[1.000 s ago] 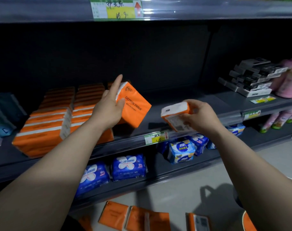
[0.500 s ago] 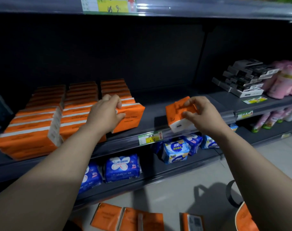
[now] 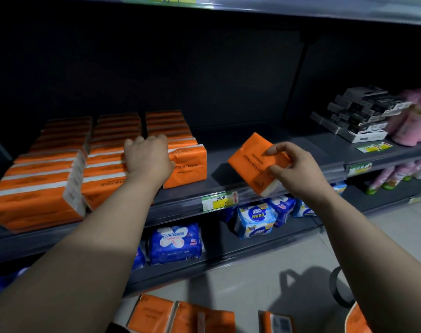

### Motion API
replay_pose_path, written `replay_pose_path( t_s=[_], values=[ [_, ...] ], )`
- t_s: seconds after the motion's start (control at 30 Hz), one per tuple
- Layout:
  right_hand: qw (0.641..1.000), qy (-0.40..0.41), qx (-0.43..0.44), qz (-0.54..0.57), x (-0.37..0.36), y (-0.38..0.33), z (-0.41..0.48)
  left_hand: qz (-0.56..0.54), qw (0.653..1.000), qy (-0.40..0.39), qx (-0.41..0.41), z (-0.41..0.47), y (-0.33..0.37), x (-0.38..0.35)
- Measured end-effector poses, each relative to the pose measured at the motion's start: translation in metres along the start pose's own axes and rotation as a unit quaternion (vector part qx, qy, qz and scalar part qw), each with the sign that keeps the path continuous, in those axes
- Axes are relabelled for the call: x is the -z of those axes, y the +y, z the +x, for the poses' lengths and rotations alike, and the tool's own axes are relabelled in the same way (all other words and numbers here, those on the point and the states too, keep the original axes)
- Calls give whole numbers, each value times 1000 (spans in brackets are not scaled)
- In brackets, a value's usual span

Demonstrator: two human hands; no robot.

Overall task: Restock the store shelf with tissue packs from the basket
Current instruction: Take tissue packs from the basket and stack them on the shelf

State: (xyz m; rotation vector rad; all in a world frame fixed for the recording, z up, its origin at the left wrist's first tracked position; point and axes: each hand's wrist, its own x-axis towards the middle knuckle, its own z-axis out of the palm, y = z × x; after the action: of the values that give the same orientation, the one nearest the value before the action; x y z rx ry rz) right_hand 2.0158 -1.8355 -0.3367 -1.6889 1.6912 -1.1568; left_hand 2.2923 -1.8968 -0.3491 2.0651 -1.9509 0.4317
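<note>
Three rows of orange tissue packs stand on the dark middle shelf [image 3: 228, 150]. My left hand [image 3: 148, 156] rests over the top of the front pack [image 3: 190, 165] of the right row, fingers curved down behind it. Whether it still grips that pack I cannot tell. My right hand [image 3: 291, 168] pinches another orange tissue pack [image 3: 251, 159], tilted, just above the shelf's front lip to the right of the rows. More orange packs [image 3: 180, 316] lie below at the bottom edge; the basket's handle [image 3: 337, 289] and orange rim show at lower right.
Bare shelf stretches right of the orange rows up to stacked black-and-white boxes [image 3: 363, 114] and pink packs [image 3: 413, 121]. Blue packs [image 3: 174, 243] fill the shelf below. A price tag [image 3: 219, 200] sits on the shelf lip. Another shelf hangs overhead.
My left hand set its pack upright at the front of the right row and now lies over it. My right hand turned its pack over and brought it lower, toward the shelf lip.
</note>
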Motion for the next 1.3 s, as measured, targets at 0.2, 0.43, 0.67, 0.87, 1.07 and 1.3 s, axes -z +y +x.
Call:
replay_pose_path(
  t_s=[0.2, 0.43, 0.67, 0.87, 1.07, 1.3],
  values=[
    [1000, 15, 3, 20, -7, -5, -1, -87, 996, -26, 5, -2, -6, 4],
    [1000, 10, 4, 29, -21, -13, -4, -105, 994, -37, -1, -4, -14, 3],
    [999, -37, 17, -18, -40, -23, -7, -115, 992, -57, -1, -5, -20, 16],
    [985, -127, 59, -99, -70, -39, 2, -155, 987, -1, 29, -23, -40, 37],
    [977, -156, 77, -122, -117, -58, 24, -166, 985, -18, 49, -33, -51, 33],
    [969, -144, 120, -163, -131, -64, 35, -153, 986, -15, 71, -31, -63, 35]
  ],
)
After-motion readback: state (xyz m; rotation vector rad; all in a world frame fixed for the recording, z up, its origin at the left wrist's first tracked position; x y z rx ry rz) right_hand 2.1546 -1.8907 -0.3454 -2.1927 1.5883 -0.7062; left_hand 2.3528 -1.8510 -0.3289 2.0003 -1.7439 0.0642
